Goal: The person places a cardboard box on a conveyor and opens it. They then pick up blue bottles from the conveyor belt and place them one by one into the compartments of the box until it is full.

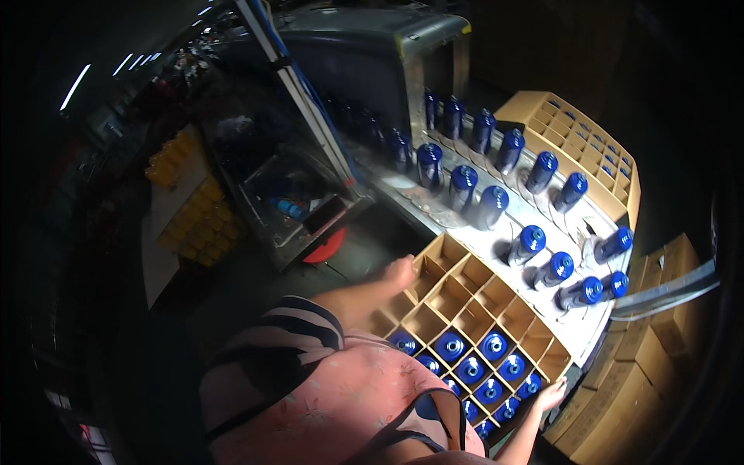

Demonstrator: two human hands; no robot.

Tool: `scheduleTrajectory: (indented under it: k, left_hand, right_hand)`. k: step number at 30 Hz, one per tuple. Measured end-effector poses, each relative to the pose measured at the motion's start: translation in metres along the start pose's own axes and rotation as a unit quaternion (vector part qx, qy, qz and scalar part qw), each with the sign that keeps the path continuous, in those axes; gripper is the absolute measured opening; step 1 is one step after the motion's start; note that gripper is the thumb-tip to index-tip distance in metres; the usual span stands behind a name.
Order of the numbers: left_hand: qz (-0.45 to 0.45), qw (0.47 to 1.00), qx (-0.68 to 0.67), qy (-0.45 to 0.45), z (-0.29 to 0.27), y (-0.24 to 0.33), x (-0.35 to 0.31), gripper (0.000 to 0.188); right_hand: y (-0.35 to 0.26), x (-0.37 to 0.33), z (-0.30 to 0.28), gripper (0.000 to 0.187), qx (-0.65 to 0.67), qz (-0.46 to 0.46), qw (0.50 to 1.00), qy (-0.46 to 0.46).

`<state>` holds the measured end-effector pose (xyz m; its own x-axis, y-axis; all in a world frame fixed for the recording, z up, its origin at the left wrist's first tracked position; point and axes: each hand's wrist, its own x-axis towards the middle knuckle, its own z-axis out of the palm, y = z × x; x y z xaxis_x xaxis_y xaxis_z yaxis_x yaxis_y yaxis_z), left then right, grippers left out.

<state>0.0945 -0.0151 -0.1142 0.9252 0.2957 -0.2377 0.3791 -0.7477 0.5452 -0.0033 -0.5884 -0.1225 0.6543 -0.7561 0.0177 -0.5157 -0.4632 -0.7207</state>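
A cardboard box with a grid of dividers sits against my front, beside the white conveyor. Its cells nearest me hold several blue bottles standing upright, while the cells along the conveyor side show bare cardboard. My left hand is closed on the box's far left corner, with its fingers partly hidden. At the right corner, my right hand grips the box's edge. More blue bottles stand in loose rows on the conveyor beyond the box, with none of them touched by my hands.
The white conveyor runs from a metal machine housing to the right. Another divided carton stands behind it, and cardboard boxes are stacked at right. At left are a red stool and yellow containers.
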Motion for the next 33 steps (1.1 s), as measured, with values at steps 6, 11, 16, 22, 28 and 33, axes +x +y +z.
scheduleTrajectory:
  k: [6, 11, 16, 22, 28, 33]
  left_hand:
    - [-0.062, 0.998, 0.025, 0.016, -0.019, -0.032, 0.032, 0.030]
    - [-0.066, 0.997, 0.017, 0.022, -0.050, -0.033, 0.040, 0.032]
    - [-0.065, 0.998, 0.009, -0.008, -0.053, -0.035, 0.043, 0.033]
    - [-0.065, 0.998, -0.006, -0.027, -0.023, -0.056, 0.066, 0.038]
    - [0.043, 0.941, -0.337, 0.015, -0.061, -0.046, 0.087, 0.043]
    - [0.212, 0.889, -0.407, -0.014, -0.103, 0.061, 0.133, 0.031]
  right_hand:
    - [-0.052, -0.021, 0.045, 0.049, 0.012, 0.031, 0.999, -0.025]
    - [-0.076, -0.021, 0.059, 0.053, -0.023, -0.019, 0.999, -0.023]
    - [-0.076, -0.026, 0.068, 0.045, -0.065, -0.020, 0.998, -0.006]
    - [-0.075, -0.019, 0.092, 0.040, -0.075, -0.042, 0.996, 0.017]
    - [-0.074, -0.029, 0.074, 0.039, -0.098, -0.003, 0.995, 0.006]
    - [-0.075, -0.027, 0.085, 0.039, -0.112, 0.006, 0.994, -0.017]
